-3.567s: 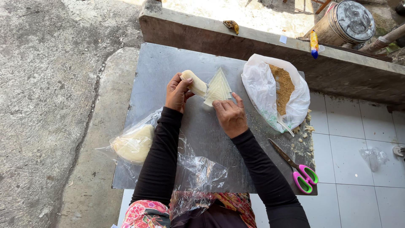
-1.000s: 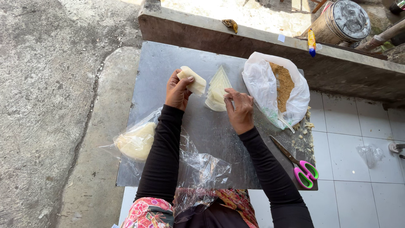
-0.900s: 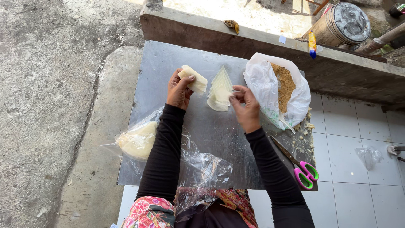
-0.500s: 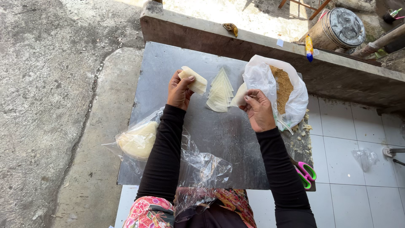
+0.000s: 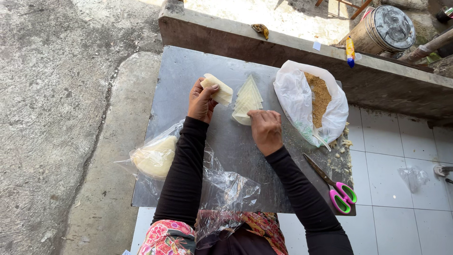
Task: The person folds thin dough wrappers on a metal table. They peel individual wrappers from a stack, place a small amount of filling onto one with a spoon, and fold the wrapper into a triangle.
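My left hand (image 5: 200,99) holds a folded pale wrapper piece (image 5: 218,88) above the metal sheet (image 5: 188,66). My right hand (image 5: 265,128) rests with its fingers on the near edge of a small stack of pale triangular wrappers (image 5: 247,98) lying on the sheet. Both arms wear black sleeves. An open white plastic bag (image 5: 297,97) with brown crumbly filling (image 5: 320,94) sits just right of the stack.
A clear bag of pale dough-like pieces (image 5: 153,156) lies at the sheet's left edge, with crumpled clear plastic (image 5: 229,189) near me. Scissors with pink-green handles (image 5: 332,183) lie at the right. A concrete ledge (image 5: 283,42) runs behind, with a metal drum (image 5: 384,28) beyond.
My right hand went from the wrapper stack over to the white bag and has come back to the stack's near edge. My left hand kept holding its folded piece.
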